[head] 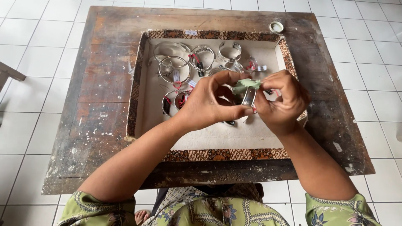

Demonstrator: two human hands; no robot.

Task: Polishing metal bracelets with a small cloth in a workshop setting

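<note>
We hold the silver bangle [248, 97] between both hands above the tray's [217, 138] middle, toward the table's [104, 96] right edge; left hand [209, 102] pinches its rim; right hand [279, 102] presses a green cloth [245, 85] onto its top.

The left hand [211, 102] and right hand [279, 101] cover most of the silver bangle [248, 97] and part of the green cloth [245, 85]. The small tags [176, 76] at 11 o'clock are too tiny to read. The picture's bottom edge cuts off the sleeves [100, 211].
</note>
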